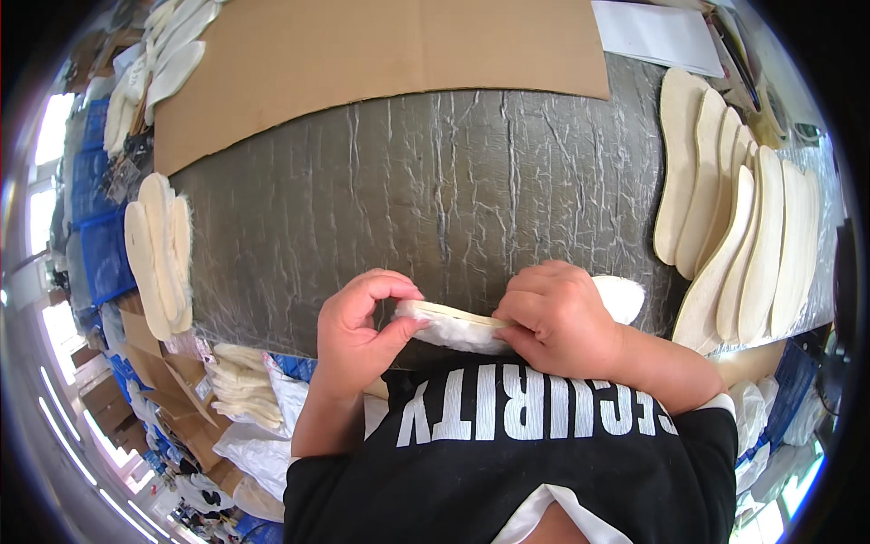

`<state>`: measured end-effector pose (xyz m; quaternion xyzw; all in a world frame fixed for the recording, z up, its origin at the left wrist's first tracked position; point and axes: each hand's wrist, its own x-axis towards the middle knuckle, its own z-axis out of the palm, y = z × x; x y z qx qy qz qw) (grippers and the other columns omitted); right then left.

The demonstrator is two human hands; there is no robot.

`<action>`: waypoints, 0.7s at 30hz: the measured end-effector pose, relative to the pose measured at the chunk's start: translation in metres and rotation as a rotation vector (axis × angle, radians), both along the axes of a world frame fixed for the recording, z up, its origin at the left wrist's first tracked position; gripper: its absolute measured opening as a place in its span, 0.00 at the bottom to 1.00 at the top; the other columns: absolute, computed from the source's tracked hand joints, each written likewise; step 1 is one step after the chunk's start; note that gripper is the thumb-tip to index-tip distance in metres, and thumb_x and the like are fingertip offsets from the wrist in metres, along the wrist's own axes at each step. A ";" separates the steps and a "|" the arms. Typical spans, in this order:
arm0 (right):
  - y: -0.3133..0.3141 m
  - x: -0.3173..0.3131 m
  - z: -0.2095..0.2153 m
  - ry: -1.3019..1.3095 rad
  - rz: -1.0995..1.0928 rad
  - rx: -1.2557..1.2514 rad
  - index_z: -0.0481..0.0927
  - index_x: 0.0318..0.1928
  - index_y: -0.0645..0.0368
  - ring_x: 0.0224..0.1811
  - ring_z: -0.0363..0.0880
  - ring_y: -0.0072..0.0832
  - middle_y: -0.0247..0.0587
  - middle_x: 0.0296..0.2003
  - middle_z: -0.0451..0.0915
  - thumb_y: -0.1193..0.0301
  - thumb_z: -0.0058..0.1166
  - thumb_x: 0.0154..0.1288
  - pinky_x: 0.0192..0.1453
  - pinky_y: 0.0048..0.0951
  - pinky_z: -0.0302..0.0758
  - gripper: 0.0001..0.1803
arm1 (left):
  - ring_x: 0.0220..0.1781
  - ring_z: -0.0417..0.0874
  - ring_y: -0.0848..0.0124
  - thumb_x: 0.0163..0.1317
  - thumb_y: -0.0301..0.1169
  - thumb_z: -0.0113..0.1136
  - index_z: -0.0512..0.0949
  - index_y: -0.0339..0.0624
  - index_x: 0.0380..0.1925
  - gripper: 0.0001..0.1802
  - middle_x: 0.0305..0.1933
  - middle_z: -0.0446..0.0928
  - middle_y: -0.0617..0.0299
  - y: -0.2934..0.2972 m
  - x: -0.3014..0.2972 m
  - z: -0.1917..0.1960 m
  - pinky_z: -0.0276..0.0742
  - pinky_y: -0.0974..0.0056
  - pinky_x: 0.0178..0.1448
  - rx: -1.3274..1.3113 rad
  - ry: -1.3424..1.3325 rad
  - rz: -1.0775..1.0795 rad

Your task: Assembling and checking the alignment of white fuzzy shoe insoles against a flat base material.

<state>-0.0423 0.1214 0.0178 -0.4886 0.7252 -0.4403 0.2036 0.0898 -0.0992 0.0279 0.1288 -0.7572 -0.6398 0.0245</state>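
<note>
Between my two hands, close to the table's near edge, is a cream insole (458, 328) with white fluffy lining, seen mostly edge-on. My left hand (367, 317) pinches its left end between thumb and fingers. My right hand (557, 317) grips it further along, fingers curled over the edge. The insole's right end (621, 297) sticks out white and rounded beyond my right hand; the part between is hidden under that hand.
Fanned cream insoles (725, 208) lie at the right, and a small insole pile (160, 254) at the left edge. A cardboard sheet (381, 45) covers the far side, with white paper (657, 36) beside it. More insoles (245, 385) sit below left.
</note>
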 end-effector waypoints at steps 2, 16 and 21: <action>0.000 -0.001 0.000 -0.056 0.000 -0.004 0.79 0.26 0.58 0.28 0.77 0.42 0.39 0.23 0.76 0.77 0.67 0.42 0.32 0.43 0.71 0.09 | 0.43 0.79 0.67 0.51 0.15 0.69 0.77 0.32 0.41 0.16 0.43 0.78 0.51 -0.003 0.002 -0.004 0.75 0.64 0.47 0.040 0.081 -0.072; 0.003 -0.011 0.004 -0.016 0.071 0.021 0.80 0.29 0.55 0.31 0.78 0.40 0.36 0.25 0.77 0.75 0.65 0.46 0.36 0.41 0.72 0.08 | 0.35 0.79 0.67 0.49 0.15 0.69 0.77 0.34 0.37 0.15 0.34 0.81 0.54 0.032 -0.013 0.002 0.73 0.66 0.36 -0.097 0.365 0.026; 0.004 -0.014 0.003 -0.058 0.059 -0.002 0.82 0.33 0.54 0.31 0.78 0.38 0.34 0.26 0.80 0.78 0.62 0.48 0.38 0.39 0.71 0.09 | 0.37 0.80 0.69 0.43 0.25 0.81 0.77 0.34 0.44 0.27 0.37 0.81 0.56 0.039 -0.028 0.017 0.74 0.68 0.38 -0.137 0.460 -0.137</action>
